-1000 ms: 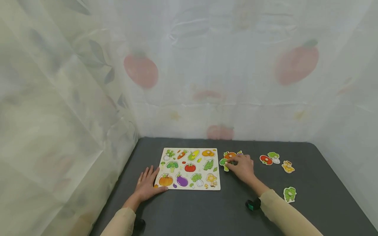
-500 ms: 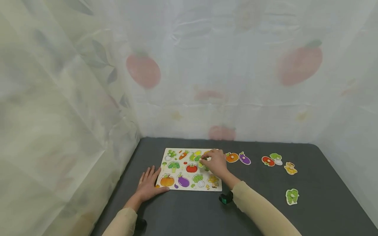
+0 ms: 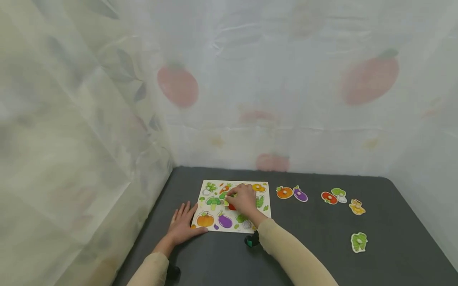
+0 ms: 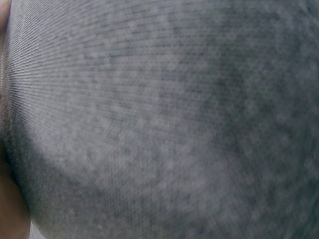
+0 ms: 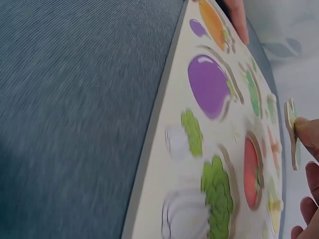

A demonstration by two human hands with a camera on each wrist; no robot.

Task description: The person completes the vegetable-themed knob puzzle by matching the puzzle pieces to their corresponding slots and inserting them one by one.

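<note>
My right hand pinches a broccoli puzzle piece between thumb and fingers, over the upper middle of a white vegetable puzzle board. In the right wrist view the piece is on edge, raised above the board. The printed broccoli shape lies just left of the piece. The tomato shape is partly under the hand. My left hand rests at the board's left edge, fingers spread and thumb along the front corner. Dark fabric fills most of the left wrist view.
Right of the board lie a pumpkin piece and an eggplant piece. Farther right are tomato, cabbage and mushroom pieces. A green piece lies nearer the front. Curtains border the dark table.
My right hand has taken the broccoli piece from beside the pumpkin and eggplant pieces and carried it left over the board. My left hand has kept its place at the board's edge.
</note>
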